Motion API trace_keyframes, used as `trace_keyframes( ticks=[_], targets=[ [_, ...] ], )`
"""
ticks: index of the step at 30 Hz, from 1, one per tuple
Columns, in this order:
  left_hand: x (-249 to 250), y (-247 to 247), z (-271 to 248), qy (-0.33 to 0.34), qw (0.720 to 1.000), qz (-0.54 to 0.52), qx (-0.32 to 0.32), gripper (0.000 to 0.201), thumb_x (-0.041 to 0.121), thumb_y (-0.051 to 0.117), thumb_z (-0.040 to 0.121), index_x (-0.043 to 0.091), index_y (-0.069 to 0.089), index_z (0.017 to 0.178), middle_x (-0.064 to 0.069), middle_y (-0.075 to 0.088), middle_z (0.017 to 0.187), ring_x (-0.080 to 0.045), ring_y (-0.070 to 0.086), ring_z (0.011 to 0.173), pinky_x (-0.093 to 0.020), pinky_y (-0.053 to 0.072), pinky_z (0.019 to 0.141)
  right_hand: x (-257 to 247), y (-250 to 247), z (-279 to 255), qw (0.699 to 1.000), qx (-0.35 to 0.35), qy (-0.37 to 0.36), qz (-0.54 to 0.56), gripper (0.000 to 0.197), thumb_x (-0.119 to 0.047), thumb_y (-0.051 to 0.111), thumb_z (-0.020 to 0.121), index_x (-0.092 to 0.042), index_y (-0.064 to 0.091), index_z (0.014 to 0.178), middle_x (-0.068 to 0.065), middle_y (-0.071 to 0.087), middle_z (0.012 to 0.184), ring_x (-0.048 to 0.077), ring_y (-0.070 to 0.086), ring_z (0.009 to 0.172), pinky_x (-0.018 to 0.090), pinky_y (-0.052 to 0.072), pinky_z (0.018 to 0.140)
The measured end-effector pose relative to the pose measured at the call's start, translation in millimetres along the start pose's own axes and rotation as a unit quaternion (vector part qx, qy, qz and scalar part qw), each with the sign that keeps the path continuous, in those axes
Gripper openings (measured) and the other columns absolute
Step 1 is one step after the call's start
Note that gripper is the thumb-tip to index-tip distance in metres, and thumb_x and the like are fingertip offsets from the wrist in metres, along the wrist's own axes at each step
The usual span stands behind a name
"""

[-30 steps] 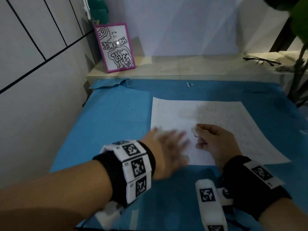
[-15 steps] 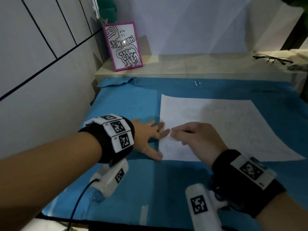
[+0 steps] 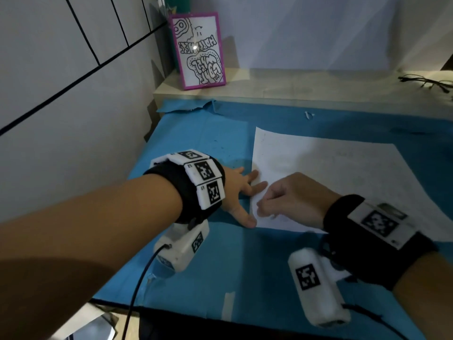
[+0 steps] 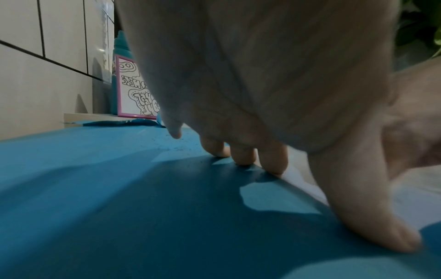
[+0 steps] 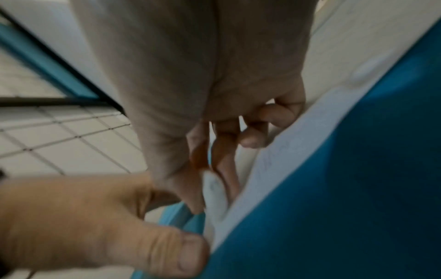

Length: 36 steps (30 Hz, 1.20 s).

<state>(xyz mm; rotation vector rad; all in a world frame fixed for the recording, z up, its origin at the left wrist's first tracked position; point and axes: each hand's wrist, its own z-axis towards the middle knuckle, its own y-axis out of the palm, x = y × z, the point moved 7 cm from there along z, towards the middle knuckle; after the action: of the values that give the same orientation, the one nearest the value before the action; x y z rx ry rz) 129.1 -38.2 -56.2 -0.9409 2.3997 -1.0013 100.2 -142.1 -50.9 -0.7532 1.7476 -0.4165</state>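
Note:
A white sheet of paper point(image 3: 331, 182) with faint pencil marks lies on a blue mat point(image 3: 196, 143). My left hand point(image 3: 250, 200) is spread flat at the sheet's left edge. In the left wrist view its fingers point(image 4: 242, 153) and thumb point(image 4: 372, 222) press down where mat and paper point(image 4: 296, 177) meet. My right hand point(image 3: 263, 204) is curled over the sheet's near-left part, close to the left hand. In the right wrist view it pinches a small white eraser point(image 5: 214, 194) between thumb and fingers, against the paper point(image 5: 298, 151).
A tiled wall point(image 3: 73, 94) runs along the left of the mat. Behind it, a pale wooden ledge point(image 3: 294, 87) carries a pink-framed doodle picture point(image 3: 198, 50) and black glasses point(image 3: 426, 82). A teal bottle point(image 4: 121, 62) stands behind the frame.
My left hand slid left off the sheet's middle to its left edge and settled flat. My right hand moved left with the eraser to the near-left part of the paper.

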Motion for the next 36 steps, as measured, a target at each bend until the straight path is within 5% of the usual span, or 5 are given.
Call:
trace_keyframes(
  ticks=[5, 9, 12, 24, 36],
  targets=[
    [0.8, -0.8, 0.1, -0.002, 1.0, 0.013, -0.002, 0.091, 0.071, 0.043, 0.084, 0.034, -0.007, 0.151, 0.008, -0.021, 0.157, -0.018, -0.008, 0.147, -0.048, 0.003, 0.115, -0.5, -10.5, 2.2, 0.997, 0.071, -0.006, 0.004, 0.016, -0.02, 0.071, 0.076, -0.021, 0.065, 0.062, -0.003, 0.063, 0.067, 0.005, 0.053, 0.059, 0.006, 0.036, 0.048],
    [2.3, -1.0, -1.4, -0.002, 1.0, 0.012, -0.004, 0.092, 0.071, 0.044, 0.084, 0.035, -0.01, 0.15, 0.007, -0.02, 0.158, -0.019, -0.007, 0.147, -0.047, 0.003, 0.115, 2.2, -2.8, -1.1, 1.0, -0.007, 0.02, -0.007, 0.008, -0.022, 0.074, 0.07, -0.016, 0.072, 0.066, -0.003, 0.07, 0.068, 0.009, 0.061, 0.065, 0.019, 0.047, 0.065],
    [1.7, -1.5, -0.9, -0.004, 1.0, 0.014, -0.009, 0.091, 0.07, 0.043, 0.085, 0.035, -0.01, 0.15, 0.007, -0.021, 0.157, -0.019, -0.008, 0.147, -0.048, 0.002, 0.115, 2.8, -13.9, 0.3, 0.998, 0.062, 0.012, 0.014, 0.011, -0.022, 0.073, 0.075, -0.012, 0.072, 0.071, -0.003, 0.067, 0.068, 0.007, 0.058, 0.063, 0.009, 0.04, 0.053],
    [3.8, -2.7, -1.5, -0.013, 1.0, 0.017, -0.015, 0.094, 0.07, 0.044, 0.084, 0.034, -0.012, 0.15, 0.006, -0.021, 0.157, -0.02, -0.007, 0.147, -0.047, 0.003, 0.115, 4.2, -5.0, -9.0, 1.0, -0.017, 0.023, 0.001, 0.006, -0.02, 0.075, 0.073, -0.019, 0.073, 0.068, -0.004, 0.07, 0.067, 0.005, 0.062, 0.063, 0.011, 0.044, 0.059],
    [4.9, -4.0, -3.1, -0.013, 0.999, 0.017, -0.03, 0.093, 0.068, 0.043, 0.086, 0.034, -0.015, 0.149, 0.006, -0.022, 0.157, -0.02, -0.009, 0.147, -0.046, 0.002, 0.116, 13.4, -22.8, -8.3, 0.994, 0.107, 0.031, 0.017, 0.006, -0.019, 0.073, 0.076, -0.017, 0.071, 0.071, 0.0, 0.069, 0.079, 0.01, 0.061, 0.075, 0.014, 0.04, 0.058]
  ],
)
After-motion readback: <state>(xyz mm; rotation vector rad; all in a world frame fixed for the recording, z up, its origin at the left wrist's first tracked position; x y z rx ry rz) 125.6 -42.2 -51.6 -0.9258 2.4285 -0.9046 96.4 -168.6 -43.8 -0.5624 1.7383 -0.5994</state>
